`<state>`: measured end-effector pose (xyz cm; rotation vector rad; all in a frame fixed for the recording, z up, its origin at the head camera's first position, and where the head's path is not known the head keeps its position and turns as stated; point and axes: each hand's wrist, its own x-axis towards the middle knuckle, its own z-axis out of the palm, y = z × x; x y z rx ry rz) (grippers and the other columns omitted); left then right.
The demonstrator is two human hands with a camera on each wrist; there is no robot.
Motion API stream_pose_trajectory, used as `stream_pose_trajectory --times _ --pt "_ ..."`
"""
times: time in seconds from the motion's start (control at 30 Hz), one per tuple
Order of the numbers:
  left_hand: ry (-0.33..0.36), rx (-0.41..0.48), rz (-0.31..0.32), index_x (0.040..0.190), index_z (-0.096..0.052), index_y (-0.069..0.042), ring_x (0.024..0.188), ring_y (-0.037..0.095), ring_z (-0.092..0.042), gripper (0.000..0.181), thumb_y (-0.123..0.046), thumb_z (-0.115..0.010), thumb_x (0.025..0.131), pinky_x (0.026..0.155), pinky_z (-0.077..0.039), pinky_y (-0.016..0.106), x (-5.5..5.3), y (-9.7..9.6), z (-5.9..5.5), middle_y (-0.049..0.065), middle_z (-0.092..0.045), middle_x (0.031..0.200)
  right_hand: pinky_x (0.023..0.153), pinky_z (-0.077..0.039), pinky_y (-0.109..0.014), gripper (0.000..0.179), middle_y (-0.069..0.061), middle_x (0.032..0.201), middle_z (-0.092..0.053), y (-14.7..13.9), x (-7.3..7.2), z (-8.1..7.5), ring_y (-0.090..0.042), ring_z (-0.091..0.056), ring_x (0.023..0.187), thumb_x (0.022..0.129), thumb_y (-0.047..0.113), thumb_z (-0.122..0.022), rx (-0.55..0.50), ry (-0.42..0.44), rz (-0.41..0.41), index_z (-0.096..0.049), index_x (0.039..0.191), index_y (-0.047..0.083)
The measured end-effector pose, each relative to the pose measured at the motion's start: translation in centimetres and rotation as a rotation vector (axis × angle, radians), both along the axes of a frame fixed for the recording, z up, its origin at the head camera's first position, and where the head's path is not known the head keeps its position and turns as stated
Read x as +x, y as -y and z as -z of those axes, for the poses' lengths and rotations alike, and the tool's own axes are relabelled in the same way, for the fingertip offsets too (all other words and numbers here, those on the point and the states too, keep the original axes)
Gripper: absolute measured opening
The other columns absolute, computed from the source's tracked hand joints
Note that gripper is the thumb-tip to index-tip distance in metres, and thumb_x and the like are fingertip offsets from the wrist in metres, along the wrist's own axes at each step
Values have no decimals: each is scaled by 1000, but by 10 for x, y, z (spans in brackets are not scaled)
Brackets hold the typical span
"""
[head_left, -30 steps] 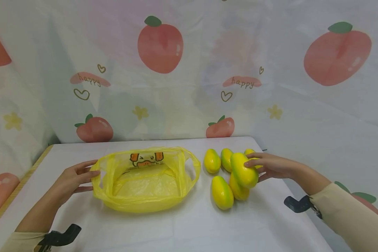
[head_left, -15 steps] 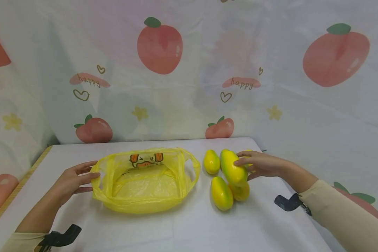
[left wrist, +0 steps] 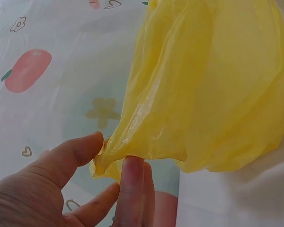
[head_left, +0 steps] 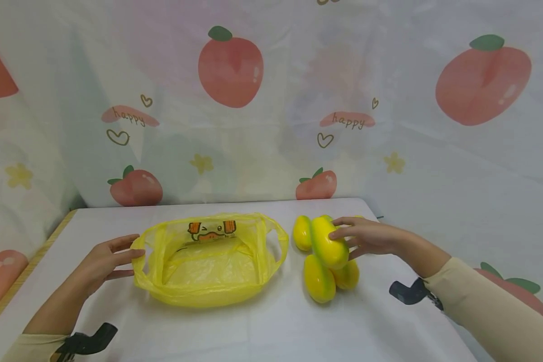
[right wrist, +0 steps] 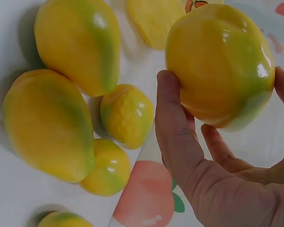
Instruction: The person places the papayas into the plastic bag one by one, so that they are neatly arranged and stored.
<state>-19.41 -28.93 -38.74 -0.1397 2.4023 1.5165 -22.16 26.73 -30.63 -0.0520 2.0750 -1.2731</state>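
A yellow plastic bag (head_left: 203, 296) with a cartoon face on its inner wall stands with its mouth spread wide. My left hand (head_left: 99, 264) pinches the bag's left handle between thumb and fingers, plain in the left wrist view, where the bag (left wrist: 199, 90) hangs in folds from the fingertips. My right hand (head_left: 371, 237) grips a yellow-green mango (head_left: 329, 244) by its sides, raised above the other mangoes. In the right wrist view, fingers and thumb curl round this mango (right wrist: 220, 66). Beneath it, a front mango (head_left: 319, 281) and another mango (head_left: 346, 275) lie on the table.
At the back, one more mango (head_left: 301, 234) lies right of the bag; others are mostly hidden behind the held one and my right hand. The table (head_left: 208, 334) has a white cover. A fruit-print cloth (head_left: 271, 125) hangs behind it.
My right hand has carried the held mango leftward, toward the bag, over the other mangoes. My left hand and the bag have stayed put.
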Motion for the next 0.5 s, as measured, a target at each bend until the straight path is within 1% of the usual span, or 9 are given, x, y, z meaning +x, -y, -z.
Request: stream_pose_trajectory --times 0.1,0.27,0.37,0.5 --pt "-5 5 5 157 -18 -3 102 5 -61 89 -41 -67 93 84 -60 32 0 1 0 29 -18 159 104 -46 -55 84 -30 156 -19 3 0 -1 -50 -37 137 96 32 -58 -18 3 -8 -8 155 0" --pt "-15 23 7 157 -18 -4 97 -2 -60 87 -38 -67 93 84 -60 33 1 1 0 30 -16 159 104 -45 -57 83 -29 156 -21 8 -3 1 -49 -38 136 96 32 -58 -26 1 -7 -8 155 0" --pt "-20 24 8 156 -19 -4 97 -1 -60 85 -37 -67 94 84 -60 33 1 1 0 31 -17 158 104 -45 -57 83 -27 156 -22 11 -5 0 -48 -40 135 96 34 -58 -14 -6 -8 -10 155 1" --pt "-17 9 7 156 -20 -4 102 5 -60 84 -37 -66 94 84 -60 33 1 0 -1 31 -17 158 104 -47 -55 82 -25 157 -22 15 -4 -1 -47 -41 135 96 34 -58 -21 -6 -11 -11 156 3"
